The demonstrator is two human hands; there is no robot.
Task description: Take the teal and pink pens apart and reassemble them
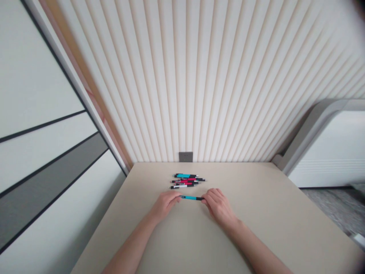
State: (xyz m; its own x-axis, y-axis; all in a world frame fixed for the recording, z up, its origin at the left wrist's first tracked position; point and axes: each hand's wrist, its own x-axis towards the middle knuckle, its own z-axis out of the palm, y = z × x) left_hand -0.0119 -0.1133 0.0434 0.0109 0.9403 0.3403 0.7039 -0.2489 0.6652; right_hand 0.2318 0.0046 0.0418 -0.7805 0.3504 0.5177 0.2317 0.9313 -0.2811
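Left hand [165, 203], fingertips pinching one end of a teal pen [191, 198] held level at lower centre of the frame; right hand [218, 206], grasping its other end; just above, a loose stack of teal, red and black pens [186, 181] on the beige tabletop [256, 217].

glossy plastic on the teal pen [191, 198], black tip included; the same smooth shine on the pens [185, 181] just beyond it; beneath it, a smooth matt tabletop [256, 205]; far beyond it, ribbed matt wall panels [216, 87].
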